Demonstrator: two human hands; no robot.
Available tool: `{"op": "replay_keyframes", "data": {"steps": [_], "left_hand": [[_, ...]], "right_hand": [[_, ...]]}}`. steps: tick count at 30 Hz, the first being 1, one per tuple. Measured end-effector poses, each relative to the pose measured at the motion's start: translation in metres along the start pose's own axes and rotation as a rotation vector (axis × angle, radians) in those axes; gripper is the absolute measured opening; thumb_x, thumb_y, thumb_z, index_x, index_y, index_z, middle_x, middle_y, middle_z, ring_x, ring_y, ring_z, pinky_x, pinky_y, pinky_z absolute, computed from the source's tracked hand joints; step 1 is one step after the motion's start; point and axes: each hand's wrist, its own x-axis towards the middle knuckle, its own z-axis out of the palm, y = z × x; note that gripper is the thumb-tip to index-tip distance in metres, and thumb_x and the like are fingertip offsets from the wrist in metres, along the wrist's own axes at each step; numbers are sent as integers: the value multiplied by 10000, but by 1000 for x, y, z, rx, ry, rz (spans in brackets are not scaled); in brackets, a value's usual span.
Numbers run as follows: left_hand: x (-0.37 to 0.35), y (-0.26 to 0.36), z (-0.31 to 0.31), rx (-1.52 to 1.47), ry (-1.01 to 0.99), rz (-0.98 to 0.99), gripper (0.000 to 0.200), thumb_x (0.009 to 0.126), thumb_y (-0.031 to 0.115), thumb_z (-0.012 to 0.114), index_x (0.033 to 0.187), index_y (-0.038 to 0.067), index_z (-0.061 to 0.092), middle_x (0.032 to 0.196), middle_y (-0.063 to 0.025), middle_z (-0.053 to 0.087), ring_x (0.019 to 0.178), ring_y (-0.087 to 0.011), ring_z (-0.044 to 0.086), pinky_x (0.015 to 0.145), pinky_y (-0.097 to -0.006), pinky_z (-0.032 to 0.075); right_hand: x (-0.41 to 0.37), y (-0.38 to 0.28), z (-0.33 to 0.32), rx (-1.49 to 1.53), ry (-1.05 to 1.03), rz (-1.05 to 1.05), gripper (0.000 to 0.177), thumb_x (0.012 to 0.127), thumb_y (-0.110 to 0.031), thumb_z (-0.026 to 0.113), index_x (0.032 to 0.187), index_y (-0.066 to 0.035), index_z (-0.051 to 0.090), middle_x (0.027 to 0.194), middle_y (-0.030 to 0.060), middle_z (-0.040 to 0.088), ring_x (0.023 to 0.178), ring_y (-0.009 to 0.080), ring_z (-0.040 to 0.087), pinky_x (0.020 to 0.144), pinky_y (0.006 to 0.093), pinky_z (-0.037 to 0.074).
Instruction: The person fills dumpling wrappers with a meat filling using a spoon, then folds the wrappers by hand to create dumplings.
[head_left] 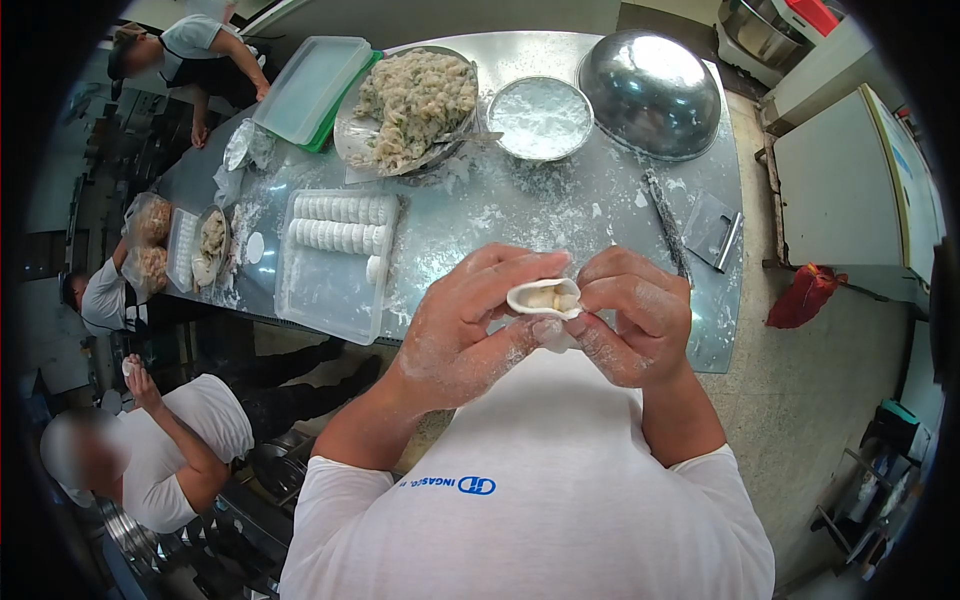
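Between my two hands, a white dough wrapper [543, 298] is folded around a pale filling, its mouth open toward the camera. My left hand [487, 315] pinches one side of it, with fingers above and thumb below. On the other side, the fingertips of my right hand [632, 310] press its edge. Flour coats both hands. Beyond them on the floured metal table [440, 225] lies a clear plastic tray [330, 268] holding rows of white dumplings. A large dish heaped with filling [415, 105] and a bowl of white flour [541, 118] stand farther back.
An upturned metal bowl [650, 95], a dark stick [666, 215] and a metal-edged scraper [712, 232] lie at the right. A lidded green container [315, 92] is at back left. Several co-workers stand at the left, one [175, 440] holding a white piece.
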Motion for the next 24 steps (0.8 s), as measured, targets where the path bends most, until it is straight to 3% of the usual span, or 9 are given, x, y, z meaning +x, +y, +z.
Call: {"op": "replay_keyframes", "data": {"steps": [10, 16, 19, 22, 24], "left_hand": [[2, -1, -4, 235, -67, 112, 603, 848, 4, 751, 1430, 76, 610, 1234, -153, 656, 1111, -290, 661, 899, -357, 550], [5, 1, -4, 170, -93, 90, 569, 880, 9, 734, 1430, 65, 605, 1223, -151, 655, 1108, -269, 664, 886, -345, 563], [2, -2, 0, -6, 3, -21, 545, 898, 24, 739, 1425, 55, 606, 1219, -148, 657, 1087, -235, 679, 864, -316, 591], [0, 2, 1, -67, 13, -95, 491, 938, 63, 727, 1408, -14, 606, 1266, -147, 621, 1159, -185, 615, 962, -304, 519], [0, 3, -2, 8, -50, -83, 534, 937, 73, 736, 1440, -8, 577, 1323, -159, 593, 1208, -204, 602, 973, -303, 517]], "right_hand": [[-1, 4, 0, -9, 14, -6, 166, 723, -34, 821, 826, -29, 691, 781, 116, 678, 691, 243, 677, 617, 324, 532], [1, 3, 0, -16, 38, 23, 158, 732, -41, 826, 817, -28, 693, 780, 112, 680, 688, 237, 675, 613, 323, 529], [1, 2, -1, 20, 19, 11, 156, 734, -38, 828, 817, -27, 696, 777, 108, 682, 683, 234, 674, 610, 323, 527], [1, 2, 0, 30, 21, 22, 152, 736, -35, 827, 818, -29, 699, 777, 110, 684, 681, 234, 674, 607, 324, 526], [0, 1, 0, 26, 21, 28, 150, 737, -34, 826, 819, -29, 700, 778, 111, 685, 680, 234, 675, 607, 325, 527]]}}
